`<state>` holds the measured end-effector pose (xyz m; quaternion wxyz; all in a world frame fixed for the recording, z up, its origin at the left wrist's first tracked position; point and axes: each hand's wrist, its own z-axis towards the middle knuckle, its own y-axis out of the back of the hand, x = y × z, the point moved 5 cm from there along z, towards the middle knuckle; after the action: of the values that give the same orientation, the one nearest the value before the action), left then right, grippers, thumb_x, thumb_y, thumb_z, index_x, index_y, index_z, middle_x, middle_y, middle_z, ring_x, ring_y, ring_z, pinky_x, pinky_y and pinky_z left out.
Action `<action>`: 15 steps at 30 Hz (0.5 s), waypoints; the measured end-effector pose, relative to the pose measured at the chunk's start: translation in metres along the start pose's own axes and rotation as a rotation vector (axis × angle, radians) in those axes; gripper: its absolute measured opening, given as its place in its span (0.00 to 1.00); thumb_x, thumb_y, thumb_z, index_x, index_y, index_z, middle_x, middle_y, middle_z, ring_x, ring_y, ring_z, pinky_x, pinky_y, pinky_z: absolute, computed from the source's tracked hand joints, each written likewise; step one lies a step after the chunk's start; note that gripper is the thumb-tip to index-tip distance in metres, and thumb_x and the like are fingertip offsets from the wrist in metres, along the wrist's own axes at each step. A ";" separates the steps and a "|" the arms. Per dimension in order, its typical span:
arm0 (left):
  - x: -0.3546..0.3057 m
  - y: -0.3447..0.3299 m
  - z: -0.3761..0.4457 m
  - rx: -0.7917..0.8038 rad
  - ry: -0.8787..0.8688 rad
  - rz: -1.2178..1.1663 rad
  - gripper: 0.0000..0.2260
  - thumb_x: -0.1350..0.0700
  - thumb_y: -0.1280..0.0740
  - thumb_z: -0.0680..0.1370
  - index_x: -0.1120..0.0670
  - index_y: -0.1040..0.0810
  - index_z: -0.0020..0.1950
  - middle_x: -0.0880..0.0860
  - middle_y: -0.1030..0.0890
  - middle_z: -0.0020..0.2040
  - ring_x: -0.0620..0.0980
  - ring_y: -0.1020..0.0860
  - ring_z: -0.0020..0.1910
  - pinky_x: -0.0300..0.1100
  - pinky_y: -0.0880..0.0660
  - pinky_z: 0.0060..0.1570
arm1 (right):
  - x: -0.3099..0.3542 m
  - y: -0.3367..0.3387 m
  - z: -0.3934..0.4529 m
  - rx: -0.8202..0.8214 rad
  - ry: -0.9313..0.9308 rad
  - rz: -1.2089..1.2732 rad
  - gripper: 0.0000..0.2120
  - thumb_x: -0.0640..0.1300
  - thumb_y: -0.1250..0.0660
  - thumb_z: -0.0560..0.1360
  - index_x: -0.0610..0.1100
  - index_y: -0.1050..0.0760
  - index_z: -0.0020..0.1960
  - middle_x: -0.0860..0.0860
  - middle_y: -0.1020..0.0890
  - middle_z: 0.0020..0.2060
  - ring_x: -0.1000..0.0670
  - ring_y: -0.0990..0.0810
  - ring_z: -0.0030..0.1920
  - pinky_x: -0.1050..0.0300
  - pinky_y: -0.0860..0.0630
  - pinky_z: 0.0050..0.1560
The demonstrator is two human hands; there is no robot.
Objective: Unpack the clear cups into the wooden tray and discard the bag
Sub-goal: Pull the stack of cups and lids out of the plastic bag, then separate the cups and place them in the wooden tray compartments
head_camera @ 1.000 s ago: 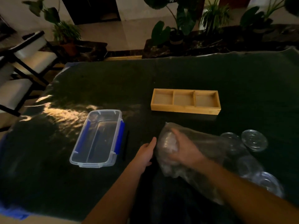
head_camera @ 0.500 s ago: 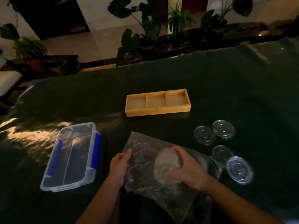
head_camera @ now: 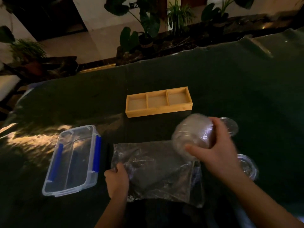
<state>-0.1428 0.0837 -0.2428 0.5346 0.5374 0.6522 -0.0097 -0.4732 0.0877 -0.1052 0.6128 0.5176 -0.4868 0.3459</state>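
Note:
A clear plastic bag (head_camera: 156, 170) lies flat on the dark table in front of me. My left hand (head_camera: 117, 178) pinches its left edge. My right hand (head_camera: 215, 150) holds a clear cup (head_camera: 192, 134), blurred by motion, lifted above the bag's right end. The wooden tray (head_camera: 158, 111) with three empty compartments sits just beyond, in the table's middle. Clear round lids lie to the right, one (head_camera: 230, 127) behind my right hand and another (head_camera: 246, 167) partly hidden by my wrist.
A clear plastic bin (head_camera: 72, 160) with blue latches stands open at the left, close to the bag. A dark cloth (head_camera: 230, 89) covers the table. Potted plants (head_camera: 144, 35) and a ledge lie beyond the far edge.
My right hand has pulled the cup out of the bag and raised it up and to the right. The left hand now grips the bag's left edge, and the bag lies flatter.

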 end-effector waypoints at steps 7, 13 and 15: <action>0.013 0.002 0.007 0.021 -0.014 0.199 0.23 0.47 0.32 0.76 0.56 0.33 0.66 0.62 0.28 0.63 0.61 0.27 0.57 0.60 0.29 0.58 | -0.054 -0.105 0.003 0.319 0.027 -0.491 0.46 0.61 0.24 0.63 0.52 0.44 0.73 0.51 0.33 0.70 0.52 0.33 0.66 0.51 0.35 0.68; -0.026 -0.016 -0.034 -0.076 -0.937 0.818 0.30 0.42 0.31 0.69 0.50 0.35 0.67 0.58 0.28 0.65 0.59 0.29 0.64 0.58 0.29 0.60 | -0.099 -0.114 0.005 0.333 0.048 -0.656 0.46 0.63 0.29 0.64 0.48 0.45 0.74 0.47 0.32 0.70 0.47 0.32 0.67 0.49 0.39 0.70; -0.035 -0.039 -0.051 0.157 -1.081 0.703 0.26 0.41 0.34 0.71 0.47 0.35 0.66 0.53 0.28 0.64 0.52 0.29 0.63 0.46 0.32 0.60 | -0.100 -0.115 0.007 0.356 0.056 -0.660 0.46 0.66 0.30 0.63 0.49 0.43 0.73 0.48 0.32 0.69 0.48 0.32 0.67 0.51 0.39 0.69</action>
<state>-0.2112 0.0732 -0.2181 0.7177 0.6758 0.0738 -0.1508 -0.3973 0.0635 -0.2352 0.6049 0.7354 -0.2088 0.2230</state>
